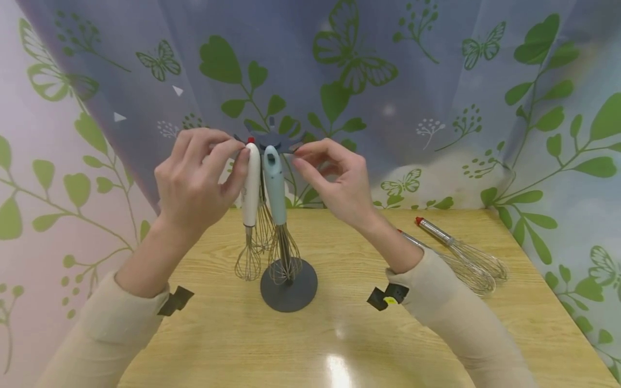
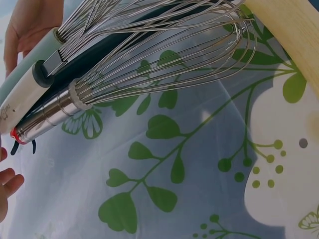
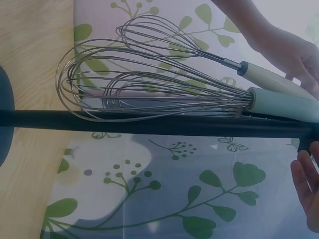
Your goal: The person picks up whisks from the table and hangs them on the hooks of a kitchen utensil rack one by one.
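Spread across the back and both sides of the frame, a printed curtain [image 1: 432,102] of green leaves and butterflies. Below, filling the lower half, a wooden table [image 1: 233,345]. Left of centre, upright, a dark stand [image 1: 293,300] with a round base below and hooks [image 1: 280,140] on top. Hanging there, wires down, a pale blue-handled whisk [image 1: 276,188]; behind, a red-ended metal whisk [image 2: 67,104]. At right of the frame, lying on the wood, 2 loose whisks [image 1: 453,245], also red-ended, wires overlapping

Just left of the pale blue handle, wires down above the table, the white-handled whisk [image 1: 250,188]. Whether hooked or only hand-held, cannot tell, with fingers covering the top. Probably light; likely stiff and rather slippery in the handle, springy in the wires, easily snagged on neighbours. Best to hold by the handle's upper part, away from the wires

Left of centre, left hand [image 1: 196,178] pinching the white handle's upper end between thumb and fingers. Opposite, right hand [image 1: 339,175] pinching the tip of 1 hook, apparently steadying the stand
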`<control>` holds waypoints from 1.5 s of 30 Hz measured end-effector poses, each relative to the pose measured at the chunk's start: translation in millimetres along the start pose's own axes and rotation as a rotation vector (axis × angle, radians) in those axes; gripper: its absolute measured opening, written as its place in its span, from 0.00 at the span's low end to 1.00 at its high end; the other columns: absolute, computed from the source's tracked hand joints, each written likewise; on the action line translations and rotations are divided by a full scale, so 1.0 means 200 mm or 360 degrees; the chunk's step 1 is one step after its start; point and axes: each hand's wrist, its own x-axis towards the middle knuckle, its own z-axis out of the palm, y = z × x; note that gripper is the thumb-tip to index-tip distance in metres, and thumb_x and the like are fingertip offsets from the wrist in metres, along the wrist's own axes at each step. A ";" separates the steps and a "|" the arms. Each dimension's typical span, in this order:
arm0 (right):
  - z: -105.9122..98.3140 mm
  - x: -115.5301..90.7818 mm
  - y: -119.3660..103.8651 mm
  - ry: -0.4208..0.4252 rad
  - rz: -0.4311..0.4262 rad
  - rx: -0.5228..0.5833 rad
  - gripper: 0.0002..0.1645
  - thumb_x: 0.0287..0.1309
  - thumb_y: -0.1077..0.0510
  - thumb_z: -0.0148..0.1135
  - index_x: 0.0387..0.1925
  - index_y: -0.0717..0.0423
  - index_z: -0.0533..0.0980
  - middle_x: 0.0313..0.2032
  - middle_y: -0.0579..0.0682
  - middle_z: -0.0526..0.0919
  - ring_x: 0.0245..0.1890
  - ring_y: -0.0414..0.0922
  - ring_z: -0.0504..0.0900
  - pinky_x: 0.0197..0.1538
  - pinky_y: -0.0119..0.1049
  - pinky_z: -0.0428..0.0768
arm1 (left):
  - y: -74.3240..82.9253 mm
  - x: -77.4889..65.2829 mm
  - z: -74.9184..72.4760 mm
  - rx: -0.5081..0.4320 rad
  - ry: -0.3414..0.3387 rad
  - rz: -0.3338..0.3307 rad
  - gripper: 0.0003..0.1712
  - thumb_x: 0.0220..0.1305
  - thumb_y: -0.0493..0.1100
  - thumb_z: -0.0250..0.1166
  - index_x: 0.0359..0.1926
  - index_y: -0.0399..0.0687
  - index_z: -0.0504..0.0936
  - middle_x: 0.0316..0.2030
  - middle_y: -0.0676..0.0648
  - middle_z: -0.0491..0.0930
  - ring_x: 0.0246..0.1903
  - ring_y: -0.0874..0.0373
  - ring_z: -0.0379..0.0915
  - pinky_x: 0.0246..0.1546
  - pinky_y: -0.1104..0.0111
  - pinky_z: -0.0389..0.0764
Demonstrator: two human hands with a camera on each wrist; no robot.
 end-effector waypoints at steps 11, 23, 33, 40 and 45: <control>-0.04 -0.10 0.04 -0.0152 0.0033 -0.0082 0.10 0.61 0.71 0.68 0.44 0.67 0.84 0.36 0.61 0.89 0.35 0.30 0.84 0.35 0.31 0.87 | -0.01 -0.01 0.00 -0.0014 -0.0001 0.0014 0.07 0.68 0.41 0.68 0.35 0.41 0.87 0.34 0.39 0.85 0.35 0.41 0.80 0.19 0.53 0.76; -0.14 -0.28 0.13 -0.0230 0.0216 -0.0188 0.11 0.61 0.71 0.69 0.45 0.63 0.85 0.36 0.58 0.89 0.35 0.31 0.84 0.36 0.30 0.87 | 0.00 -0.01 0.02 -0.0034 0.0037 0.0031 0.05 0.66 0.39 0.69 0.34 0.41 0.86 0.32 0.40 0.85 0.34 0.42 0.80 0.19 0.54 0.77; -0.26 -0.43 0.23 -0.0246 0.0363 -0.0335 0.11 0.61 0.69 0.70 0.46 0.60 0.86 0.36 0.57 0.89 0.36 0.29 0.83 0.36 0.29 0.86 | -0.01 -0.01 0.01 -0.0021 0.0022 0.0046 0.06 0.67 0.39 0.68 0.34 0.41 0.85 0.32 0.40 0.85 0.33 0.42 0.80 0.18 0.54 0.77; -0.37 -0.50 0.29 -0.0283 0.0504 -0.0392 0.12 0.64 0.67 0.70 0.49 0.59 0.85 0.39 0.55 0.89 0.39 0.30 0.83 0.38 0.30 0.86 | -0.01 -0.01 0.01 -0.0021 0.0031 0.0043 0.06 0.66 0.39 0.68 0.34 0.41 0.86 0.32 0.40 0.85 0.33 0.42 0.80 0.19 0.54 0.77; -0.44 -0.52 0.31 -0.0362 0.0561 -0.0483 0.14 0.66 0.63 0.69 0.52 0.55 0.85 0.38 0.51 0.90 0.39 0.31 0.83 0.39 0.31 0.86 | -0.01 -0.01 0.01 -0.0022 0.0029 0.0046 0.05 0.66 0.39 0.68 0.34 0.41 0.86 0.32 0.40 0.85 0.33 0.42 0.80 0.19 0.54 0.77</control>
